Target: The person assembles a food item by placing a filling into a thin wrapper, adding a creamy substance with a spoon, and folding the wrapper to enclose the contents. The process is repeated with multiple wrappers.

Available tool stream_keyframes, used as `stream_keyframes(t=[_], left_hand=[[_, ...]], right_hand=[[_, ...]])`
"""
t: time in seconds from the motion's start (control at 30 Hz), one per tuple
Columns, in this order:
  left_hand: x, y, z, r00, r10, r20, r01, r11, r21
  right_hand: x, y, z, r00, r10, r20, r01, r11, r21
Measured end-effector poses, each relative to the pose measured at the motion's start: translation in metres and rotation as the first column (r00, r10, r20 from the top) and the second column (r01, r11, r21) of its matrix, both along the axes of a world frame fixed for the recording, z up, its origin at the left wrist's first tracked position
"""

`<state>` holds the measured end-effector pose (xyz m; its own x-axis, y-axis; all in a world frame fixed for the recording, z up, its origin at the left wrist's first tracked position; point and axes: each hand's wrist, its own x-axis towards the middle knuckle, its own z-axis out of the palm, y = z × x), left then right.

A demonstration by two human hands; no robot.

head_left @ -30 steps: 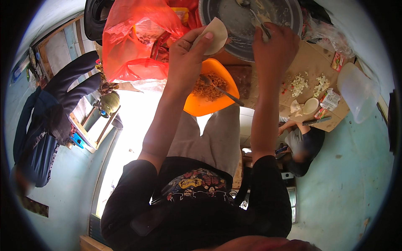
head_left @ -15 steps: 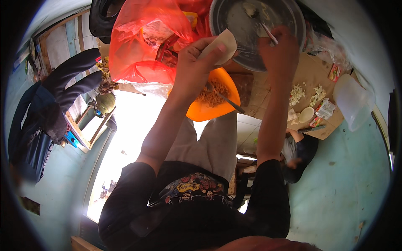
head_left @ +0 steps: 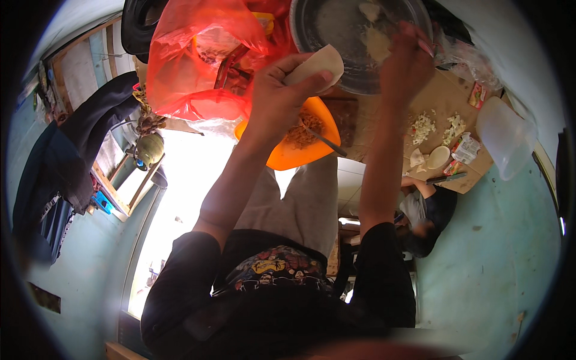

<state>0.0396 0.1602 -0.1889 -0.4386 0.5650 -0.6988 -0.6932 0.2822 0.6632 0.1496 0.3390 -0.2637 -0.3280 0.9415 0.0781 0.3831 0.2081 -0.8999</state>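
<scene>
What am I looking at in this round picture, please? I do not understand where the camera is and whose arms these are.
The camera sits on a person's head and looks down, so the picture is round and straight edges bend near the rim. The two bare arms coming up from the lower edge belong to that person. The left hand holds a pale, round dough wrapper. The right hand reaches over a large metal bowl with pale dough pieces inside; whether it holds a tool is too blurred to tell. Below the hands is an orange plate with a brownish filling and a utensil. Beside it lie a red plastic bag, a brown board with chopped white bits, and a clear plastic lid.
</scene>
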Motion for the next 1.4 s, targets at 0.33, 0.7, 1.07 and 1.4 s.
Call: stream_keyframes(t=[0.33,0.7,1.07,1.4], left_hand=[[0.006,0.006,-0.001,0.991,-0.058,-0.12,0.046,0.994,-0.1],[0.003,0.022,0.002,0.971,-0.12,-0.208,0.116,0.993,-0.031],[0.01,0.037,0.003,0.981,-0.043,0.19,-0.009,0.965,0.264],[0.012,0.034,0.016,0.995,-0.094,0.029,0.084,0.965,0.248]], right_hand=[[0.06,0.008,0.029,0.967,0.187,0.172,-0.223,0.948,0.226],[0.076,-0.029,0.07,0.881,-0.315,-0.352,0.18,0.913,-0.366],[0.084,-0.04,0.079,0.714,-0.436,-0.548,-0.012,0.775,-0.632],[0.081,-0.05,0.085,0.708,-0.36,-0.608,0.033,0.876,-0.481]])
